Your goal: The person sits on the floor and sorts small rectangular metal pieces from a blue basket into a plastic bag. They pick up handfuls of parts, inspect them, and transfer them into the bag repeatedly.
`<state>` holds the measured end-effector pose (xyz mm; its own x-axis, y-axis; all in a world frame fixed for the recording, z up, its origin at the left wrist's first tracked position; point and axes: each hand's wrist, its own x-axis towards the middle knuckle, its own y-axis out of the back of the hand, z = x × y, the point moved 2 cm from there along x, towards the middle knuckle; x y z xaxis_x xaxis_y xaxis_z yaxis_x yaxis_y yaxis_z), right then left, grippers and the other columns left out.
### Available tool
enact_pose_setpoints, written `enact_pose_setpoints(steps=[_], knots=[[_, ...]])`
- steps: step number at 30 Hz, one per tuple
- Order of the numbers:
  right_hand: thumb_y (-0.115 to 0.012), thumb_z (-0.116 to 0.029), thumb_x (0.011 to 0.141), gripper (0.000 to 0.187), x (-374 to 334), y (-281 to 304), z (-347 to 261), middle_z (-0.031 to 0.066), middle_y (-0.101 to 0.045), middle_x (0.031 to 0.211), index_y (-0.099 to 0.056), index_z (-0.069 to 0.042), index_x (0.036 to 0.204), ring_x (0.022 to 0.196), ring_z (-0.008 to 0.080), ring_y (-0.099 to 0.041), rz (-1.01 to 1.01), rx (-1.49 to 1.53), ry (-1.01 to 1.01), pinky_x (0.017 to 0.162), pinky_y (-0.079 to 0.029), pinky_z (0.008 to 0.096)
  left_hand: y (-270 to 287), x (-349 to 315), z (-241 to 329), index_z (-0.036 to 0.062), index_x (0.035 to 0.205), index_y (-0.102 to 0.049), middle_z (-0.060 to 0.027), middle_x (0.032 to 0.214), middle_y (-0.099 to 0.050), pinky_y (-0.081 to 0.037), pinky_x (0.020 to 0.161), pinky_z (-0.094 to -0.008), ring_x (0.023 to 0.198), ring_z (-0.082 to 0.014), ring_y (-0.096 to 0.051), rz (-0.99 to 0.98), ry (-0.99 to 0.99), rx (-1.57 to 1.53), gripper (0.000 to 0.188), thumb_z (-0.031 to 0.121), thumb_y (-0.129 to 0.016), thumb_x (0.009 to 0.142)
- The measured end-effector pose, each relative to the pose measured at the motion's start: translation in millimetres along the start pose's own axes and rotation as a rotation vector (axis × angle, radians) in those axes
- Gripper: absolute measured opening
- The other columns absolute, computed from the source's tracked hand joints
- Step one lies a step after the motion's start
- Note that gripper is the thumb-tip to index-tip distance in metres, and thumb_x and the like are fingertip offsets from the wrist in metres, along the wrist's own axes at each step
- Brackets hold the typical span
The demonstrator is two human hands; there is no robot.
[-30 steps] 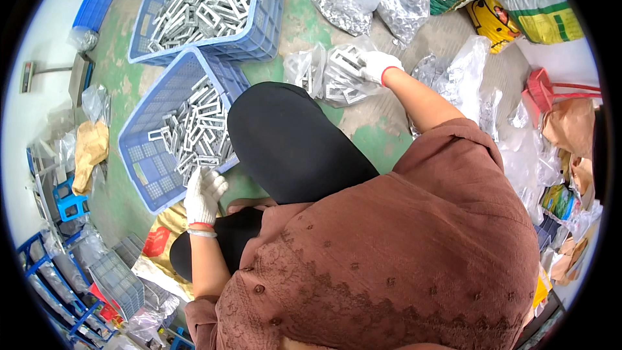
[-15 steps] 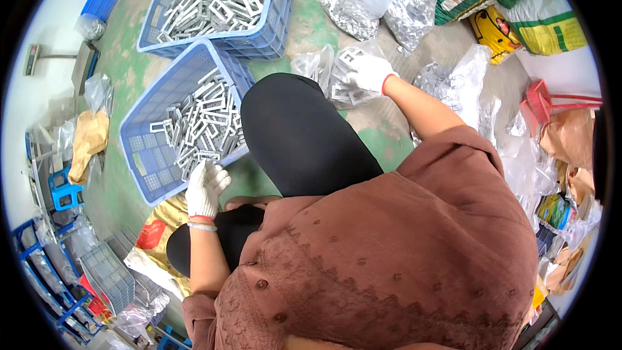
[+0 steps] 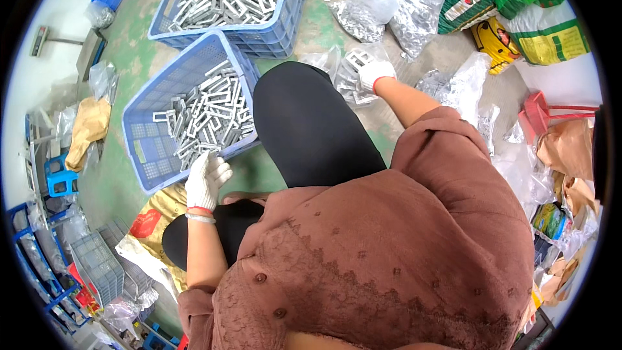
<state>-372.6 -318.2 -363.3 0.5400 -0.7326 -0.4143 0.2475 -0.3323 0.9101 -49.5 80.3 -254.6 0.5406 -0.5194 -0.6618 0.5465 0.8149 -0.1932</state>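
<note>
My right hand, in a white glove with a red cuff, is at a clear plastic bag on the floor. Its fingers are closed at a silvery rectangular metal frame by the top of the bag; the fingertips are partly hidden. More frames show through the plastic. My left hand, gloved too, is held beside the near edge of a blue plastic crate, fingers loosely bent and apart, nothing in them. Many metal frames lie heaped inside that crate.
Behind it, a second blue crate is full of similar frames. Clear bags of metal parts and printed sacks lie at the far right. My bent knee stands between the near crate and my right arm. A yellow sack lies below my left hand.
The view has shifted slightly, moving the crates a little right and up. My right hand looks more drawn in at the bag. My left hand stays by the crate's edge.
</note>
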Motion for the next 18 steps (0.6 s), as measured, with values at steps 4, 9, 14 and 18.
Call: enact_pose_setpoints(steps=[4,9,14,18], knots=[[-0.065,-0.036,0.080,0.034,-8.0,67.3,-16.1,0.0148,-0.072,0.104,-0.075,-0.011,0.102,0.097,0.0341,-0.069,-0.126,-0.014,0.129,0.082,-0.054,0.0441,2.2,3.5,-1.7,0.0002,0.119,-0.061,-0.0173,0.105,-0.061,-0.056,0.079,-0.0456,0.089,-0.0330,-0.063,0.016,-0.029,-0.008,0.043,0.034,-0.065,0.093],[-0.058,-0.032,0.083,0.035,-18.7,109.9,-21.1,0.0190,-0.071,0.102,-0.074,-0.005,0.098,0.094,0.0383,-0.068,-0.108,0.006,0.281,0.081,-0.054,0.0462,0.1,2.9,-9.1,0.0017,0.121,-0.060,-0.0173,0.105,-0.062,-0.056,0.078,-0.0456,0.088,-0.0324,-0.064,0.006,0.004,-0.007,0.040,0.032,-0.062,0.095],[-0.059,-0.031,0.087,0.028,3.9,56.3,9.1,0.0174,-0.069,0.080,-0.072,-0.005,0.088,0.074,0.0345,-0.067,0.191,0.150,0.496,0.071,-0.053,0.0451,-5.8,3.7,6.2,0.0051,0.115,-0.062,-0.0119,0.098,-0.064,-0.056,0.074,-0.0413,0.082,-0.0265,-0.065,-0.018,-0.013,0.008,0.031,0.029,-0.063,0.095],[-0.060,-0.030,0.092,0.034,-9.9,98.8,-15.8,0.0127,-0.060,0.056,-0.063,-0.001,0.075,0.049,0.0242,-0.061,-0.295,0.341,0.155,0.053,-0.050,0.0394,-1.8,1.2,31.0,0.0052,0.111,-0.061,-0.0127,0.096,-0.065,-0.057,0.072,-0.0388,0.081,-0.0259,-0.066,0.002,-0.073,0.075,0.028,0.027,-0.066,0.094]])
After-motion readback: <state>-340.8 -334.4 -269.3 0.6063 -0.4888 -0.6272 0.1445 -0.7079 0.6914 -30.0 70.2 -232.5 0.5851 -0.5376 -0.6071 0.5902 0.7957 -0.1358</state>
